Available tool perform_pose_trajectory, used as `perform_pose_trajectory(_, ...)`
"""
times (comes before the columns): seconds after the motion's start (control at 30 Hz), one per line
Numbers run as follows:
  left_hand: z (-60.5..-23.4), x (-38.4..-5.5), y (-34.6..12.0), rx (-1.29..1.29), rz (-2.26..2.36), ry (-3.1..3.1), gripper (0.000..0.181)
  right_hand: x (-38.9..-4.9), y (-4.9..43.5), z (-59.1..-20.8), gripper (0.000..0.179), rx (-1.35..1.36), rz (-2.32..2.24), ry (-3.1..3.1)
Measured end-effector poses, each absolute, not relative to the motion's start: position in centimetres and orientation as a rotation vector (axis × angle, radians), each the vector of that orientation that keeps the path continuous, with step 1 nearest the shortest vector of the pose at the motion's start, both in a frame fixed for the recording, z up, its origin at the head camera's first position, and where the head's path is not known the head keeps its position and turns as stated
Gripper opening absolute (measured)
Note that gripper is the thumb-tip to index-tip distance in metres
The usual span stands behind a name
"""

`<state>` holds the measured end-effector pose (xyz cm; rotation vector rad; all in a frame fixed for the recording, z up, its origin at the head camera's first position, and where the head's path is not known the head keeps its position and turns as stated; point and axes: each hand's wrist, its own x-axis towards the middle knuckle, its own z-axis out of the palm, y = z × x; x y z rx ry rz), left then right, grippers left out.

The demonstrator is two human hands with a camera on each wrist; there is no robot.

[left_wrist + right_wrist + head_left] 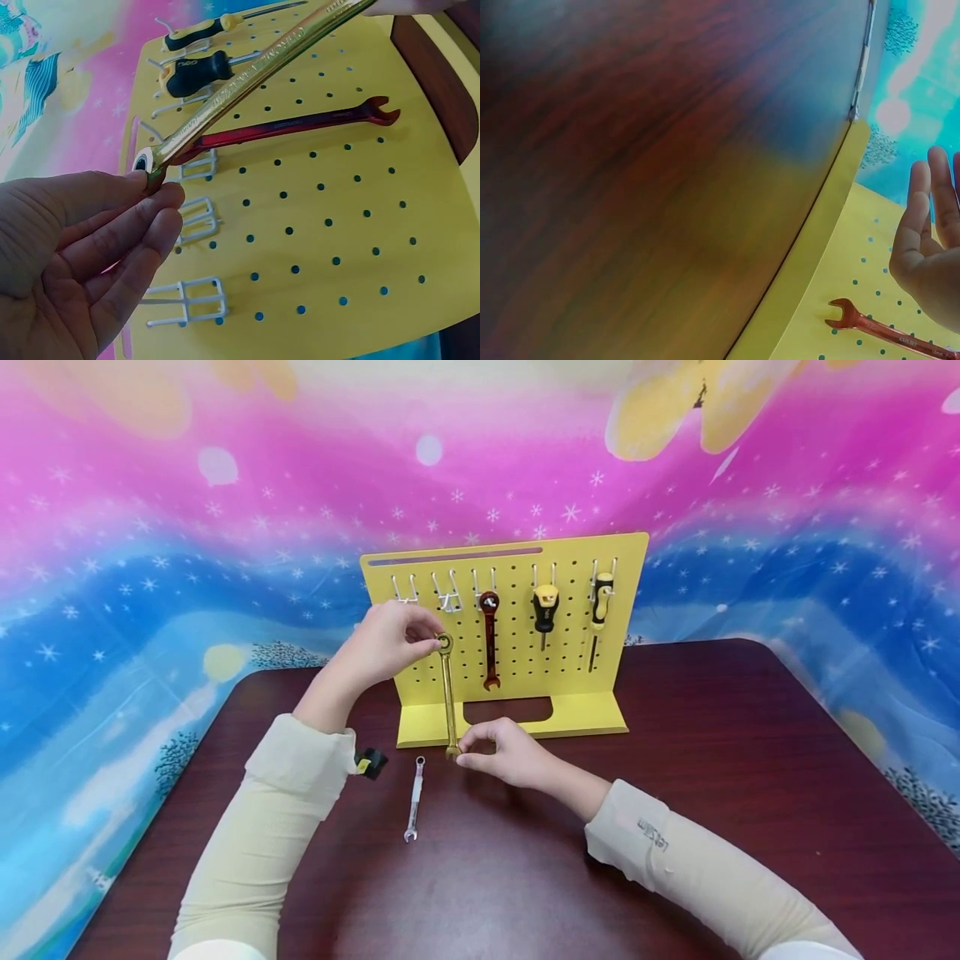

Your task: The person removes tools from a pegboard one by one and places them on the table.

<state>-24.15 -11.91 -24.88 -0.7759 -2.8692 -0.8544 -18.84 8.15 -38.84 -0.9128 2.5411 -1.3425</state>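
A gold combination wrench [449, 693] hangs nearly upright in front of the pegboard [517, 652], ring end up. My left hand [390, 643] pinches the ring end between thumb and fingers; the left wrist view shows this grip close up, with the wrench [247, 86] slanting away. At the lower, open end, my right hand [513, 756] pinches the tip with thumb and index finger. Behind, a red combination wrench [491, 643] hangs on a white hook. On the table below the left hand lies a silver combination wrench [415, 802].
Two black and yellow screwdrivers hang on the board's right side, a stubby-handled one [545, 610] and a slimmer one [600, 610]. White double hooks [448, 597] stick out at upper left. The yellow base [588, 714] stands on the dark wooden table [712, 760], with a patterned cloth [300, 527] behind.
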Motion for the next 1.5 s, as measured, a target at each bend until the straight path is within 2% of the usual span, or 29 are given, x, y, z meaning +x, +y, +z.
perform_pose_trajectory(0.73, -28.4, -24.1, -12.1, -0.823, -0.863, -2.961, 0.018, -17.2, 8.8, -39.6, 0.004, -0.982, -1.215, 2.39)
perform_pose_trajectory(1.5, -32.0, -24.2, -12.3, -0.855, -0.899, -3.029, 0.011, -15.0, 8.6, -40.3, 0.007, -0.914, -1.265, 2.165)
